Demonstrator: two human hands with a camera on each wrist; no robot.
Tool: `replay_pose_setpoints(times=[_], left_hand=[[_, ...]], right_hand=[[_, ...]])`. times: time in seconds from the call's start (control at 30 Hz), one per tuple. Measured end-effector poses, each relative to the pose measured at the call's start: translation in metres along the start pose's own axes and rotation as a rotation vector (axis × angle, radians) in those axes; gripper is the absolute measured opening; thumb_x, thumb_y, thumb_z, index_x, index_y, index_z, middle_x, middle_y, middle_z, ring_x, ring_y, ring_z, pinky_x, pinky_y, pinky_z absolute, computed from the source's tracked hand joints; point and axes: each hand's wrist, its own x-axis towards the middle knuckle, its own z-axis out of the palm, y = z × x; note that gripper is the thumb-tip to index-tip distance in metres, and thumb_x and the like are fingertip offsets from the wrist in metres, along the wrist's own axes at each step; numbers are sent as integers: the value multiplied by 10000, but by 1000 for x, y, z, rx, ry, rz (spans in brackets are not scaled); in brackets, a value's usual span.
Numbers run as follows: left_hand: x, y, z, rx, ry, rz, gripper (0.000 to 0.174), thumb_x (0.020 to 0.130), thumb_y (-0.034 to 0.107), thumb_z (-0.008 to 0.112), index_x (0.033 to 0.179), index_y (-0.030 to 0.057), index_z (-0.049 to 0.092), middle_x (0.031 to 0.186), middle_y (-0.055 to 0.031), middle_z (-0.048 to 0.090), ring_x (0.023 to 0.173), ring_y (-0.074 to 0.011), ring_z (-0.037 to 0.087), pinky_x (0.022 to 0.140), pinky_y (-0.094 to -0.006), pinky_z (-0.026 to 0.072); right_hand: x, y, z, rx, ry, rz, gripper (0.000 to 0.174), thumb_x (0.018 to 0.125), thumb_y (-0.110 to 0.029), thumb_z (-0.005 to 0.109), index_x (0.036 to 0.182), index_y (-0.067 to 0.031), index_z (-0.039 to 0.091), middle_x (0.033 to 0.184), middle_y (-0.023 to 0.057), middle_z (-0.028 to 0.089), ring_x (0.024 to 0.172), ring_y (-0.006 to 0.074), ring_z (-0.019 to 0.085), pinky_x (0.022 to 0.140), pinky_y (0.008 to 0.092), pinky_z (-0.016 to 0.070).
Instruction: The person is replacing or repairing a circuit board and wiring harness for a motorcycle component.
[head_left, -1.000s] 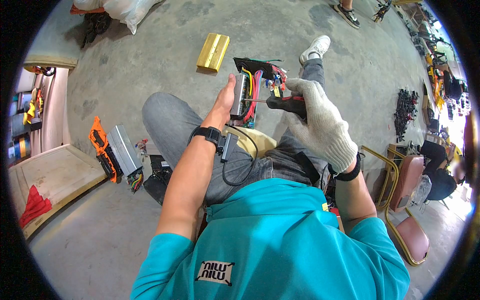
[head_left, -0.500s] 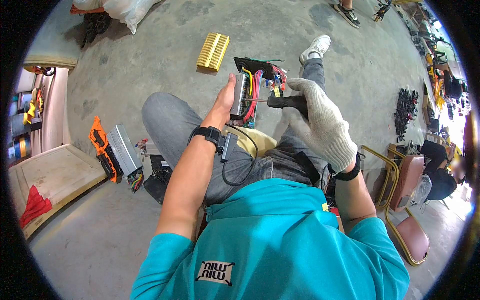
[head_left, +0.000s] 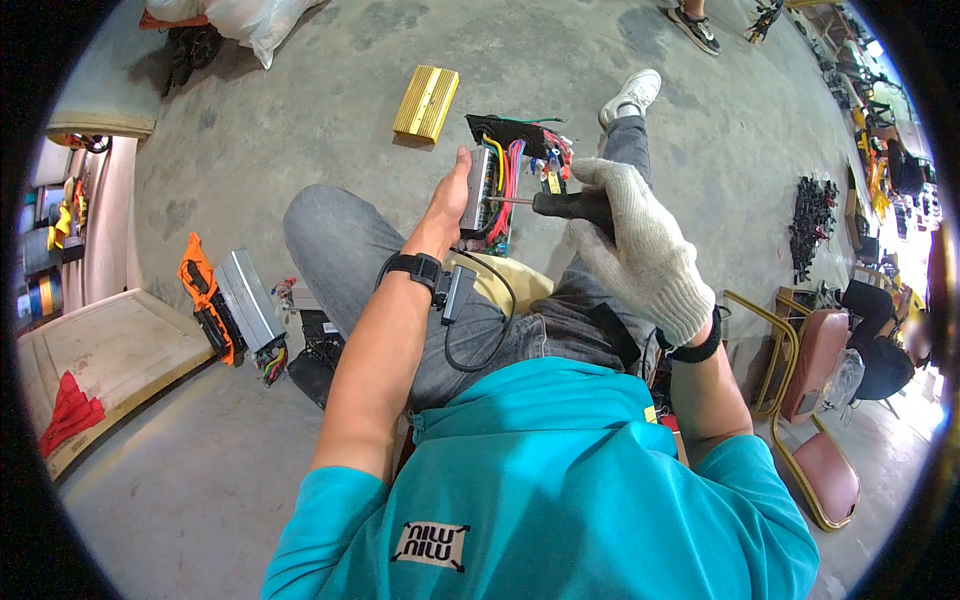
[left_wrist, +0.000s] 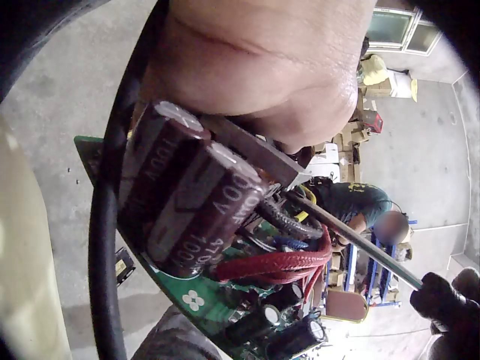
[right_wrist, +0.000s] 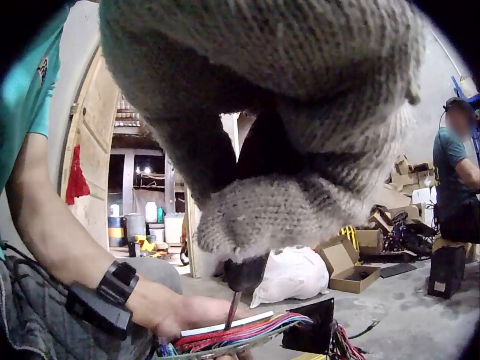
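My bare left hand (head_left: 447,205) holds a green circuit board (left_wrist: 191,304) by the grey metal bar (left_wrist: 259,150) along its side. Large capacitors (left_wrist: 202,210) stand on the board. Red, yellow and blue wires (head_left: 514,180) run from it to a black end plate (head_left: 510,135). In a white knitted glove, my right hand (head_left: 640,250) grips the black handle of a screwdriver (head_left: 570,205). Its shaft (left_wrist: 360,244) points left, and the tip meets the board assembly beside the metal bar. The glove hides part of the handle.
A gold ribbed metal case (head_left: 427,105) lies on the concrete floor ahead. To the left are a silver case (head_left: 248,300), an orange-and-black item (head_left: 205,300) and a wooden panel (head_left: 115,350) with a red cloth (head_left: 70,412). A chair (head_left: 815,370) stands at the right.
The screwdriver handle has turned in my right hand: its red part showed at first and is now out of sight. The left hand and the board have stayed almost still.
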Motion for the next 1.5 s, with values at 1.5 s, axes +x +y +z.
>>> replay_pose_setpoints(times=[1.5], left_hand=[[8, -6, -7, -7, -50, 2, 631, 1057, 597, 290, 1101, 85, 656, 860, -59, 706, 678, -153, 675, 612, -327, 585]], right_hand=[[2, -3, -2, -33, -5, -20, 458, 815, -49, 702, 1241, -43, 532, 1153, 192, 612, 1033, 359, 658, 863, 408, 546]])
